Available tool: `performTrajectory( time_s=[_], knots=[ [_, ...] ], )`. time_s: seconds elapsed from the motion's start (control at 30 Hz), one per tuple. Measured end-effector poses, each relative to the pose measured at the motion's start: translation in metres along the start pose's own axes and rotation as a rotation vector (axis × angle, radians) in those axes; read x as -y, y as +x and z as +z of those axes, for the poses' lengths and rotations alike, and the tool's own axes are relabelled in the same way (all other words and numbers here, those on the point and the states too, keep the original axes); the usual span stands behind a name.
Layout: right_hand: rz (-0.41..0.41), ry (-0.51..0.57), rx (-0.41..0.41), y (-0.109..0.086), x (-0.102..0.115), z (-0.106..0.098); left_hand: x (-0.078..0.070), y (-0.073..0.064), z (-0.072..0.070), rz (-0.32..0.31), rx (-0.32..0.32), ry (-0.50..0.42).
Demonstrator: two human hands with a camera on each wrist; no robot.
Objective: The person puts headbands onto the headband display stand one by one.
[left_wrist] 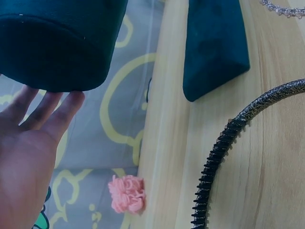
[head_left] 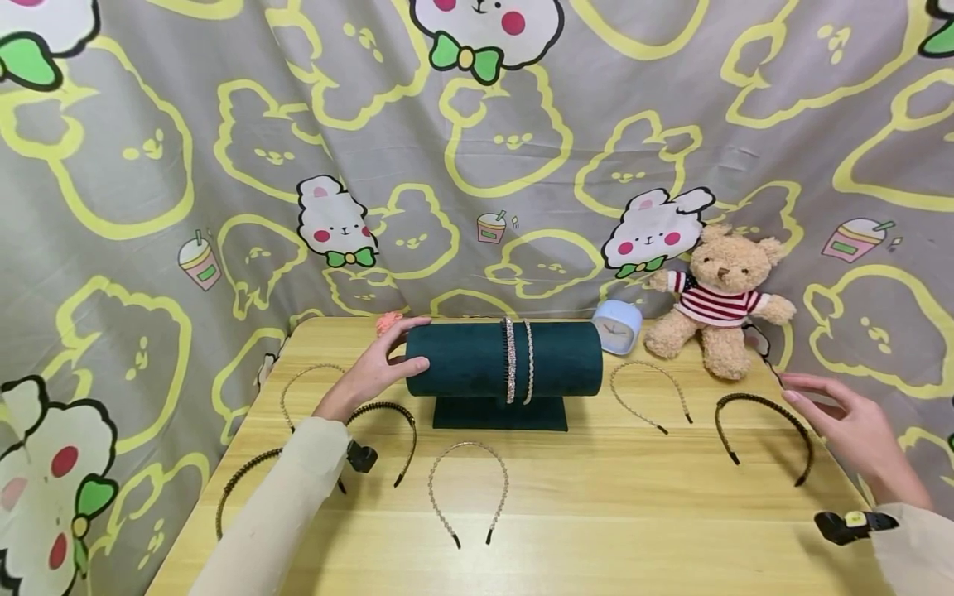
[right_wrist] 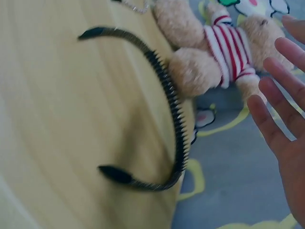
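A dark green headband stand [head_left: 462, 360], a padded roll on a flat base, carries a sparkly headband [head_left: 510, 360] with dark teeth and a thin pale beaded headband [head_left: 530, 362]. My left hand [head_left: 376, 368] holds the roll's left end, thumb in front and fingers over the top. Seen from the left wrist, several fingertips [left_wrist: 71, 98] meet the edge of the roll's end [left_wrist: 52, 57]. My right hand [head_left: 857, 426] hovers by the table's right edge, near a black toothed headband [head_left: 768, 401]. Its fingers [right_wrist: 283, 107] are spread and hold nothing.
Pale headbands lie at front centre [head_left: 469, 447], right [head_left: 648, 364] and back left; dark headbands [head_left: 387, 406] lie near my left arm. A blue clock [head_left: 617, 327] and a teddy bear [head_left: 721, 302] stand behind, a pink fuzzy thing [left_wrist: 127, 193] at the back left edge. A patterned curtain [head_left: 514, 174] hangs behind.
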State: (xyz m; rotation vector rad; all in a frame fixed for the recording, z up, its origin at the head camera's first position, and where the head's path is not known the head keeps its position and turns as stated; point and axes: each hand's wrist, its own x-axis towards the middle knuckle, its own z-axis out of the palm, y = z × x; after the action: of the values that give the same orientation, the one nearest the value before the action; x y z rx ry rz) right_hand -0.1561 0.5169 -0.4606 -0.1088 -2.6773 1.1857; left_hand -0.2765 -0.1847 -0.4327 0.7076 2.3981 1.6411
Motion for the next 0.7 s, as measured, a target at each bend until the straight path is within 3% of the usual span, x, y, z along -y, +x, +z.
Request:
performTrajectory(
  time_s=[0.43, 0.7],
  knots=[
    [-0.022, 0.027, 0.009, -0.001, -0.048, 0.004, 0.0, 0.0, -0.001, 0.006, -0.001, -0.004],
    [-0.002, -0.054, 0.051, -0.003, -0.066, 0.006, 0.0, 0.0, -0.001, 0.006, 0.007, -0.008]
  ],
)
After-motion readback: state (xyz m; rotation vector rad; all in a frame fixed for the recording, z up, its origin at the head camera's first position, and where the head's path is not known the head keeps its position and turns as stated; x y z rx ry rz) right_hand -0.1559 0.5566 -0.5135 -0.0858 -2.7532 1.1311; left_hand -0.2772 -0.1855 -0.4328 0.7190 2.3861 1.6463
